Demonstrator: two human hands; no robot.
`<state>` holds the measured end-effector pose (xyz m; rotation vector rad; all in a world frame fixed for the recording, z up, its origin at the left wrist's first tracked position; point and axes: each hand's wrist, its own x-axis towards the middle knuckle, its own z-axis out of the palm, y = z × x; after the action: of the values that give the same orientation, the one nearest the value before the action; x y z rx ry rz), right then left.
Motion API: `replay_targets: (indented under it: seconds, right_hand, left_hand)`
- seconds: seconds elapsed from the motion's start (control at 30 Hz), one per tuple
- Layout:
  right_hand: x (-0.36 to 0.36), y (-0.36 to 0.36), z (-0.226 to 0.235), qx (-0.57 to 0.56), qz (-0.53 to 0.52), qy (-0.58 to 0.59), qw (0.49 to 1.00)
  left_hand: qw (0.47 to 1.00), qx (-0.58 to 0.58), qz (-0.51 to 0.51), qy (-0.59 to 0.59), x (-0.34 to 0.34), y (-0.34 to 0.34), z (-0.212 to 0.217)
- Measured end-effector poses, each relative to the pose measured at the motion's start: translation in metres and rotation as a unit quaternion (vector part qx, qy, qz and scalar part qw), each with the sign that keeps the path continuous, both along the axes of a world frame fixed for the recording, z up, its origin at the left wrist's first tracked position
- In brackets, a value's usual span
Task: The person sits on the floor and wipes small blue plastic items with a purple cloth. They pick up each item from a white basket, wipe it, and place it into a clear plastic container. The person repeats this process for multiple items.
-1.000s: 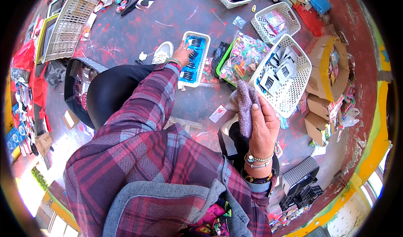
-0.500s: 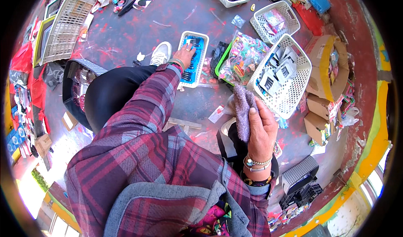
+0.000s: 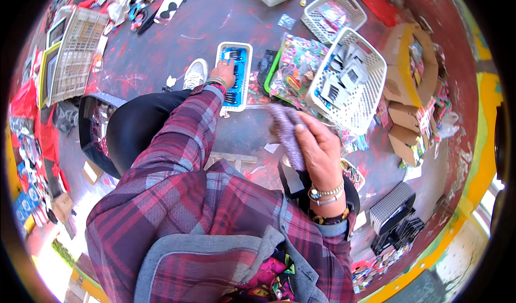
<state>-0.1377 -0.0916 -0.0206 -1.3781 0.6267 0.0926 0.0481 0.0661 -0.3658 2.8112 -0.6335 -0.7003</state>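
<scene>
L hand is at the white tray, over black pcs on blue backing; can't tell if it grips any. R hand holds a purple cloth btwn thumb & fingers, above floor. Tray's on floor, just R of a shoe. Colourful packs lie btwn tray & big basket w/ white packets.

Wide fisheye view, looking down from the head
The head-worn left camera faces the floor over the plaid shirt, upright; the right hand sits nearer the lens than the left hand; straight edges bend rimward.
</scene>
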Motion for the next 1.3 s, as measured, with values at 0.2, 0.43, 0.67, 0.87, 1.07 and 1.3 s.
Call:
replay_targets:
  seconds: [0.2,0.43,0.67,0.87,1.07,1.3]
  right_hand:
    - [-0.020,-0.006,0.002,-0.074,0.289,-0.020,0.954]
    - [-0.042,-0.007,0.000,-0.173,0.468,-0.087,0.862]
    - [-0.054,-0.008,0.005,-0.236,0.473,-0.050,0.848]
    - [-0.061,-0.007,0.003,-0.237,0.467,-0.067,0.849]
    - [-0.059,-0.003,-0.007,-0.262,0.468,-0.098,0.839]
    - [-0.059,0.000,0.001,-0.280,0.486,-0.110,0.820]
  left_hand:
    - [0.987,-0.155,0.041,-0.027,0.012,-0.050,0.040]
    - [0.748,-0.394,0.190,0.498,-0.047,-0.149,0.173]
    - [0.845,-0.332,0.077,0.413,-0.067,-0.180,0.160]
    - [0.906,-0.353,0.032,0.232,-0.107,-0.148,0.158]
    - [0.907,-0.278,0.048,0.313,-0.115,-0.136,0.185]
    - [0.950,-0.311,0.022,-0.024,-0.074,-0.154,0.218]
